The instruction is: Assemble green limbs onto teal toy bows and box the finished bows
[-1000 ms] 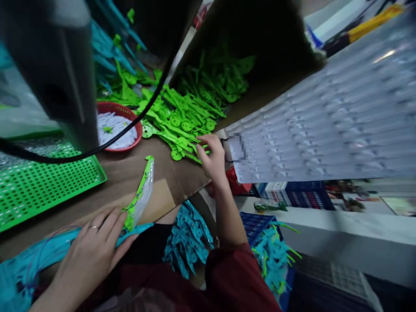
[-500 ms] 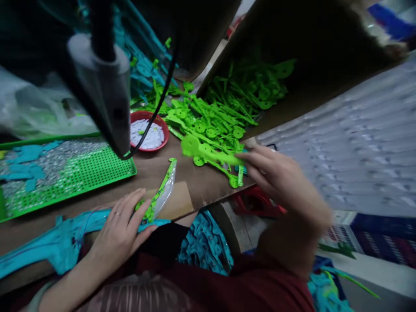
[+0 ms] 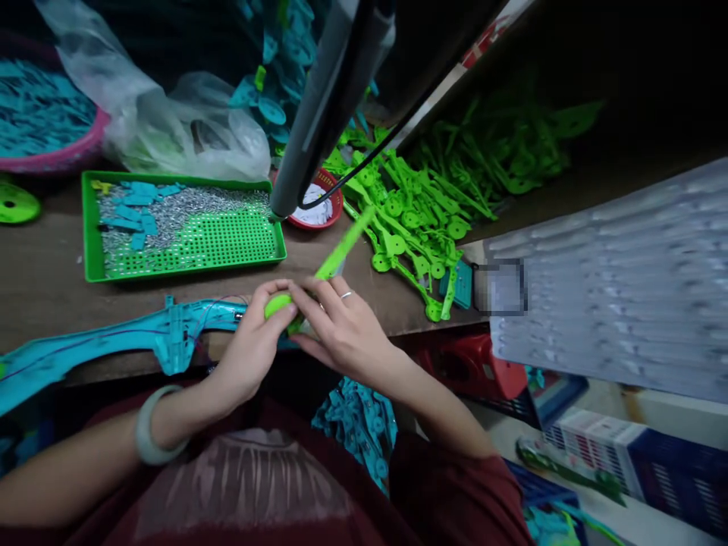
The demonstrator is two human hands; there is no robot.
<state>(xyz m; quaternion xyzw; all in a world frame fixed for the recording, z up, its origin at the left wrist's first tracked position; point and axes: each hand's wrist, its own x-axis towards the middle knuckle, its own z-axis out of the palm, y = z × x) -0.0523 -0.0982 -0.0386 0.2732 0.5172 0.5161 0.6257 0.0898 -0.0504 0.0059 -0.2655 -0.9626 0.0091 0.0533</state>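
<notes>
Near the table's front edge, my left hand (image 3: 255,337) pinches the rounded end of a long lime-green plastic part (image 3: 344,250). My right hand (image 3: 349,326) is closed on the same part a little further along, its fingertips close to the left ones. The part points up and away to the right. Beneath it, a sliver of clear plastic shows, and my fingers hide most of the piece under there. A long turquoise plastic shell (image 3: 125,334) with thin wires lies to the left, its right end running behind my left hand.
A green perforated tray (image 3: 227,262) holds small metal pieces and turquoise parts. Beyond my right hand stand a red bowl (image 3: 337,205) of white pieces and a pile of lime-green parts (image 3: 398,220). A grey pole (image 3: 324,106) with a cable hangs close in front.
My right hand has come left from the pile with the lime-green part and met my left hand over the piece on the table. My left hand now grips the part's round end.
</notes>
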